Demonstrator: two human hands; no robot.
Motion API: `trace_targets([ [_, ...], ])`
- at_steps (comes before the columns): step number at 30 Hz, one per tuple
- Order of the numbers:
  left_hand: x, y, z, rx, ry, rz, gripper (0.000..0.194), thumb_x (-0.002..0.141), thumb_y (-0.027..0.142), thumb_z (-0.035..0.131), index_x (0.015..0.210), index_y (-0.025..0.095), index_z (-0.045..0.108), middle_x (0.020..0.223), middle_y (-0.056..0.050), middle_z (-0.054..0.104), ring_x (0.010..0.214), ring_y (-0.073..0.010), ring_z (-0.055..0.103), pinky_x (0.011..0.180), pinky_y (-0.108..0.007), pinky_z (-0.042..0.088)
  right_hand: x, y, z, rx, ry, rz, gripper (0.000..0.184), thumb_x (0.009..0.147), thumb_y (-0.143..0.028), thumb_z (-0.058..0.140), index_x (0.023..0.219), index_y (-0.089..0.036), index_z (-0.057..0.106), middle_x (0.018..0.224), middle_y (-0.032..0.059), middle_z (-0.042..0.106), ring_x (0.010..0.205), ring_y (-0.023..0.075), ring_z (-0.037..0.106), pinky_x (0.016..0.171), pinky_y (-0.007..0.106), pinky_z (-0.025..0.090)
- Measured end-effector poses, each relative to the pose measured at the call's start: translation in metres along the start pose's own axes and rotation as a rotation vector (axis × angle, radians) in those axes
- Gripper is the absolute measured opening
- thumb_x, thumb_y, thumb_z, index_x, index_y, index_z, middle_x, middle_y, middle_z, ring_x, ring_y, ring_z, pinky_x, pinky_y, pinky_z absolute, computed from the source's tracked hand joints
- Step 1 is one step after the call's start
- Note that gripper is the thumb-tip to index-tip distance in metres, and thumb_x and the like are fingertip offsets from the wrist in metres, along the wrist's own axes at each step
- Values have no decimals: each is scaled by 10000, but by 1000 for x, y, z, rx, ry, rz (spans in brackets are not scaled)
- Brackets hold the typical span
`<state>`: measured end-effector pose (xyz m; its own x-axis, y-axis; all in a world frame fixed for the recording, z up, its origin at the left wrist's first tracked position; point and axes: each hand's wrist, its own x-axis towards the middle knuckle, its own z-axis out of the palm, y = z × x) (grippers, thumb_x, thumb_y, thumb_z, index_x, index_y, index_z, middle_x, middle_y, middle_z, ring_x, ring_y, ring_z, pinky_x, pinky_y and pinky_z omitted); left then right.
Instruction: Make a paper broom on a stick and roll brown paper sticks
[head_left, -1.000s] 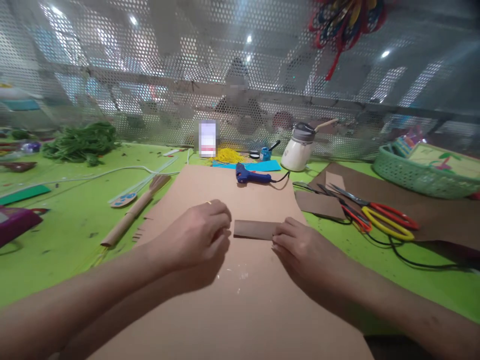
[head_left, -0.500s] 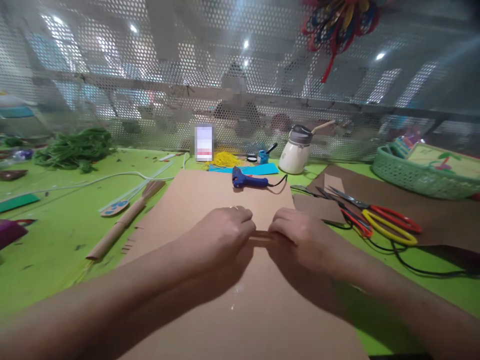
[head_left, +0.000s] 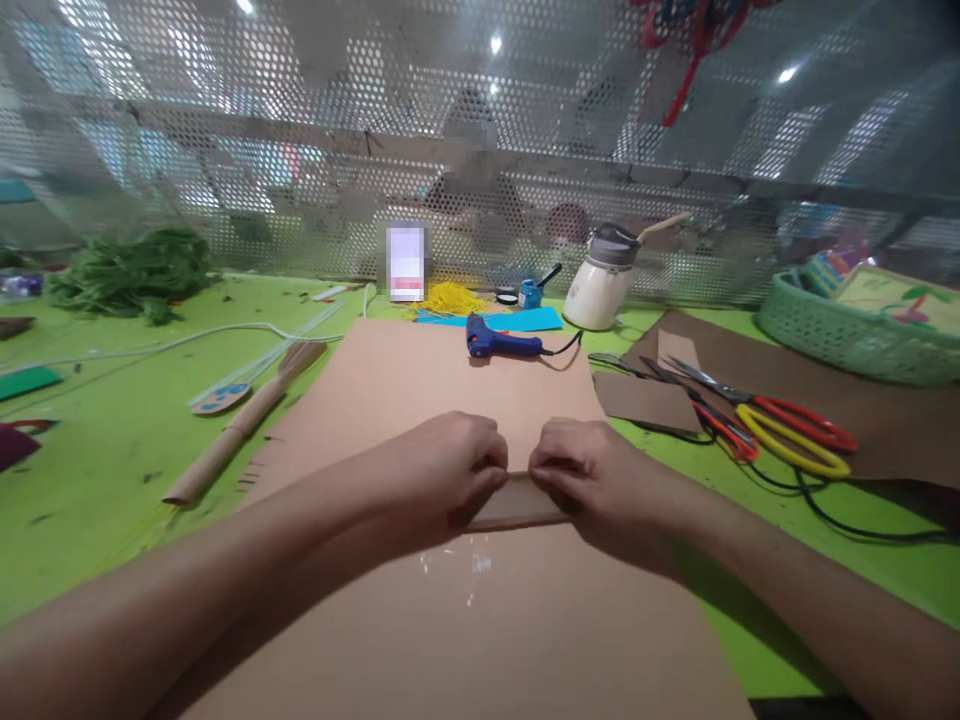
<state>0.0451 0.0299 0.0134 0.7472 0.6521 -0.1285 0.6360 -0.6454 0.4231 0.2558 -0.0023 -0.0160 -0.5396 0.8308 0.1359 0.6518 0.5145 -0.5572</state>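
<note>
The brown strip is over the middle of the tan sheet, between the two hands. The left hand and right hand each pinch its far edge, fingers curled in. Beyond them a glue gun lies on the sheet; scissors lie to the right, a paper roll on the table to the left.
</note>
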Motion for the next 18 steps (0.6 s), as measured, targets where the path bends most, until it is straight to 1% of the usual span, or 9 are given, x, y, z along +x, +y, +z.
trace_targets([
  [3, 1, -5, 9, 81, 51, 81, 179, 832, 157, 488, 763, 184, 652, 782, -7, 638, 686, -135, 562, 604, -229, 392, -2, 5, 5, -78, 33, -123, 156, 899, -115, 564, 801, -151, 680, 812, 55, 599, 818, 178, 551, 699, 285, 431],
  [7, 1, -13, 21, 127, 145, 208, 141, 843, 150, 480, 769, 184, 596, 770, -10, 593, 695, -140, 543, 614, -238, 390, -3, 6, 9, -135, 60, -202, 174, 932, -131, 541, 831, -145, 682, 805, 65, 592, 812, 186, 533, 683, 294, 421],
  [9, -1, -13, 25, 156, 183, 241, 114, 830, 137, 488, 769, 187, 571, 769, -13, 570, 698, -147, 531, 613, -248, 385, -3, 6, 10, -198, 65, -246, 209, 953, -139, 508, 840, -136, 684, 794, 71, 591, 800, 192, 518, 672, 306, 406],
  [13, -4, -9, 26, 189, 199, 232, 98, 822, 129, 496, 764, 194, 541, 764, -16, 543, 696, -157, 515, 611, -266, 380, -3, 3, 13, -312, 68, -293, 245, 967, -145, 479, 811, -126, 667, 779, 73, 578, 783, 196, 491, 658, 319, 380],
  [18, -9, -5, 23, 191, 194, 212, 152, 886, 165, 443, 762, 204, 520, 761, -7, 529, 665, -151, 489, 585, -274, 364, -6, 4, 12, -337, 52, -303, 210, 945, -92, 479, 814, -132, 639, 796, 62, 557, 775, 182, 476, 648, 305, 366],
])
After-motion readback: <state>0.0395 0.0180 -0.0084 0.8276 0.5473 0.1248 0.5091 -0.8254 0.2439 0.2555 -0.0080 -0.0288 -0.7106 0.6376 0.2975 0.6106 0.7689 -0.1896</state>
